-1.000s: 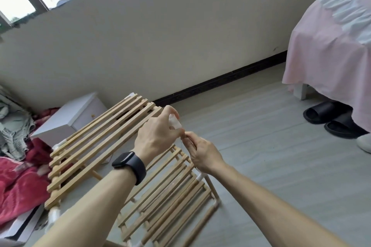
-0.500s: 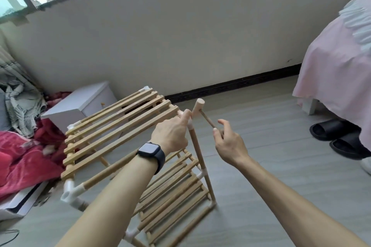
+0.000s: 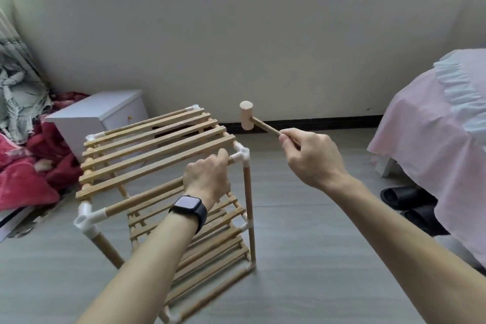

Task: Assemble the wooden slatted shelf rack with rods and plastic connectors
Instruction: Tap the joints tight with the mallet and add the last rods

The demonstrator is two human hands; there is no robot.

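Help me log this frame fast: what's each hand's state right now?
Left hand: closed, gripping the top front rod.
Right hand: closed, holding the wooden mallet by its handle.

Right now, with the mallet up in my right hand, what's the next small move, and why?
Probably bring the mallet down for a light tap on the white corner connector. Your right hand holds it raised above that joint, and your left hand grips the top rod beside it, steadying the rack.
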